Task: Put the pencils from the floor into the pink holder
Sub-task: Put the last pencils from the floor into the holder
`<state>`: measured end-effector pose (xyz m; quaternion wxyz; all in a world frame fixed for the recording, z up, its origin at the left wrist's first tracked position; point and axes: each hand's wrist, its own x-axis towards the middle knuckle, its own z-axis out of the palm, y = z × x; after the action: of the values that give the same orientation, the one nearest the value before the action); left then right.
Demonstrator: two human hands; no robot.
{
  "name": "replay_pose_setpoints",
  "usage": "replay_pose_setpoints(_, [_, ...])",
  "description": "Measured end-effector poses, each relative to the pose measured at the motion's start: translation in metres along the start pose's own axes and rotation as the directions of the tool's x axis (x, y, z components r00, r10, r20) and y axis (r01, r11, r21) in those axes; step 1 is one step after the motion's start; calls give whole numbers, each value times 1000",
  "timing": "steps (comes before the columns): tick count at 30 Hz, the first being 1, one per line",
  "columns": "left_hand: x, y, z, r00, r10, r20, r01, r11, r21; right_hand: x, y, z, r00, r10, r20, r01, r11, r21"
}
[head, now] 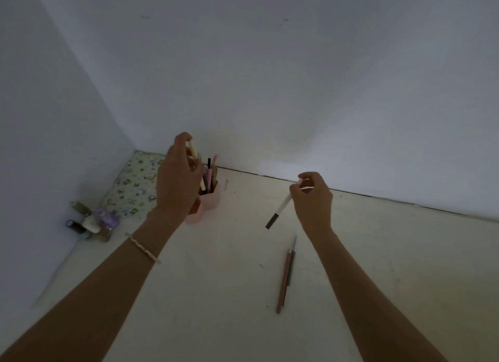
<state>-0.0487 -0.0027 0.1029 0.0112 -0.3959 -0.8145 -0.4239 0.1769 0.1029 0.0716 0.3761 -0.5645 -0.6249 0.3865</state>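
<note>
Loading pencils: the left hand [176,178] pinches a cream pencil [193,151] over the pink holder [206,203] at frame centre; the right hand [313,197] grips a white pen [280,208]; two pencils [285,275] remain on the floor [378,253], needing pickup next

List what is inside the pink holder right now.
Several pens and pencils stand upright in the pink holder: a black one and pink ones. The left hand covers its left part, so a full count is impossible.

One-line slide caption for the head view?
Left hand lowers a pale pen into the pink holder; right hand holds a white pen; two pencils lie on the floor.
</note>
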Motion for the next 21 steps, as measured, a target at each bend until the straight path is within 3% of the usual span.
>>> replay_pose_setpoints(2, [1,-9,3,993,108,36,-113,975,189,-5,-11,9,999,-52,2,52,998,44])
replay_pose_setpoints(4, [2,-17,7,962,267,58,-265,858,439,-9,-18,14,994,-107,0,107,992,63])
replay_pose_setpoints(6, [5,-22,7,938,342,50,-313,781,540,-14,-27,23,985,-170,-6,169,982,83])
replay_pose_setpoints(10, [8,-22,-4,932,347,-103,-273,861,428,-28,-53,55,919,-391,-48,393,901,183])
replay_pose_setpoints(12, [10,-20,-13,935,336,-114,-273,886,374,-35,-64,79,869,-495,-15,488,850,199])
replay_pose_setpoints(16, [7,-19,-24,954,295,-60,-267,922,280,-43,-59,117,778,-615,130,614,787,54])
replay_pose_setpoints(21, [-4,-14,-22,956,283,-82,-263,944,202,-43,-40,130,638,-744,199,763,575,-296])
